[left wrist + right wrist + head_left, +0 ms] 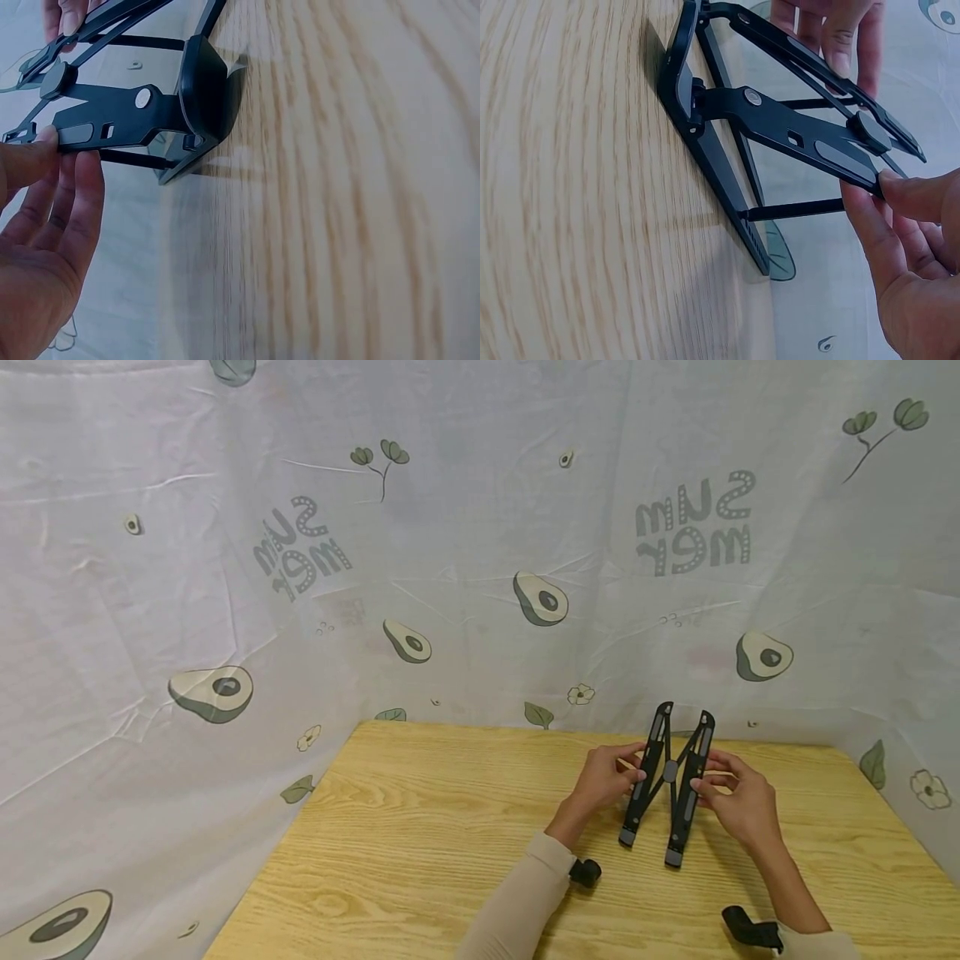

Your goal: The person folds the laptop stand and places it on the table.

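Where the head camera looked down, a black folding stand [671,772] rested on the wooden tabletop [450,810], between the person's two hands. Its long axis ran away from the person, the far end slanting a little to the right, with thin struts [686,748] crossing at its middle. The left hand [604,777] was left of the stand, its fingers [632,749] pinching the left rail [651,758]; the right hand [746,797] was right of it, pinching the right rail [686,806]. Neither hand was clearly nearer: they faced each other across the stand's width, not along its length. Behind the stand hung a pale printed sheet [465,527].

From the left wrist, the left thumb lay on top of the near rail and the other fingers beneath, parted by little more than its thickness. The front lip [202,90] of the stand sat low by the tabletop. Across the stand, the right hand showed in part.

From the right wrist, the stand's base bar [724,195] lay along the tabletop, while the right rail sloped up from the lip, over a brace [795,209]. The right hand's fingers pinched that rail toward its raised end; the left hand's thumb touched the other.
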Available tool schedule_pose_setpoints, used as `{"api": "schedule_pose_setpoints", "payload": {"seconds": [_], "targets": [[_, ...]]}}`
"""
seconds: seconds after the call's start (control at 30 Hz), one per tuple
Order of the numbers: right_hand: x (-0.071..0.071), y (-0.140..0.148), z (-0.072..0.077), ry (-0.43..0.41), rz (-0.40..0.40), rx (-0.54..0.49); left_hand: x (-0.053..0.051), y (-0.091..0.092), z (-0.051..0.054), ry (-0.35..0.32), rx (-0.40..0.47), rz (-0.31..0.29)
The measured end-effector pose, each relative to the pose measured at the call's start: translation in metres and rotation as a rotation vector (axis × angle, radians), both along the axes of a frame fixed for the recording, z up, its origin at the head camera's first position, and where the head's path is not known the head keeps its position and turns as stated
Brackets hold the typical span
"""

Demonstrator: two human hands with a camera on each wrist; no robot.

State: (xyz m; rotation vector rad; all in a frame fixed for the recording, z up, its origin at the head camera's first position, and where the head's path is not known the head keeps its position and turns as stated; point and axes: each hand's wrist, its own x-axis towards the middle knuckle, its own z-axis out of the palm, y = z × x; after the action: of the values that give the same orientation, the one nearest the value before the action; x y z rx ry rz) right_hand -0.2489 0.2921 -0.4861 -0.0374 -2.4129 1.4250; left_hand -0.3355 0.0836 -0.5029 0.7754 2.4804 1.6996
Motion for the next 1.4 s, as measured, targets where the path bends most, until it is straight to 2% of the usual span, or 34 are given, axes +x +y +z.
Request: {"api": "schedule_pose_setpoints", "payload": {"seconds": [0.5, 1.0, 1.4], "targets": [[-0.003, -0.004, 0.0, -0.003, 0.002, -0.015, 0.001, 0.004, 0.003, 0.032, -0.014, -0.015], [-0.007, -0.011, -0.002, -0.001, 0.01, -0.038, 0.006, 0.009, 0.005, 0.048, -0.041, -0.019], [-0.008, -0.013, -0.003, -0.002, 0.025, -0.033, 0.007, 0.014, 0.002, 0.013, -0.027, -0.01]]}}
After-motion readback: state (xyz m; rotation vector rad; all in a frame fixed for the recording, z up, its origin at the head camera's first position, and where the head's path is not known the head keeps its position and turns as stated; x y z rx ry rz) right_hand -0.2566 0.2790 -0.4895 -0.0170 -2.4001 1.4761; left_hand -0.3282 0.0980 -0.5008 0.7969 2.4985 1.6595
